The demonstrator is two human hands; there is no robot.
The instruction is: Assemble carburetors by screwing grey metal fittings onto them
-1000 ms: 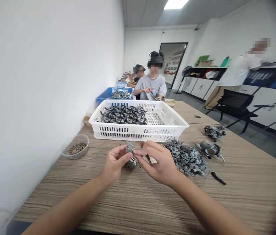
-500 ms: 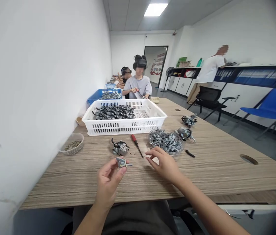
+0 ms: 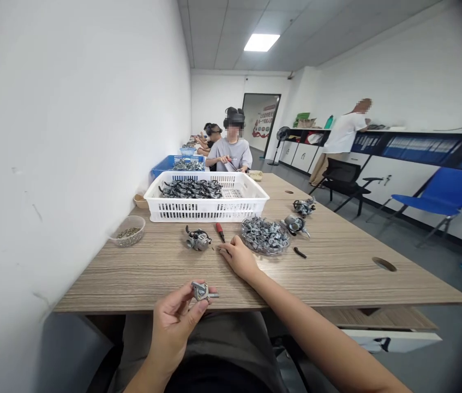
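My left hand (image 3: 175,322) is closed round a small grey metal valve-like part (image 3: 201,292) with stub pipes and brass-coloured screws, held above the table's front edge. My right hand (image 3: 241,261) reaches to the tabletop with thumb and fingers pinched together; whatever is between the fingertips is too small to make out. A tiny screw (image 3: 213,249) lies just left of those fingertips. Beyond them is a screwdriver (image 3: 220,231) with a red and black handle, its shaft partly hidden by the hand. To the left sits a carburetor (image 3: 198,239) with a black hose.
A clear bowl of grey metal parts (image 3: 265,236) stands right of my hand, with two more carburetors (image 3: 295,224) and a black hose piece (image 3: 300,252) nearby. Behind is a white basket (image 3: 208,210) of carburetors; left, a tub of screws (image 3: 128,232). A co-worker (image 3: 231,150) sits opposite.
My right hand has moved left and down onto the table beside the screws, its fingers closing. My left hand still holds the metal part. The view has shifted slightly.
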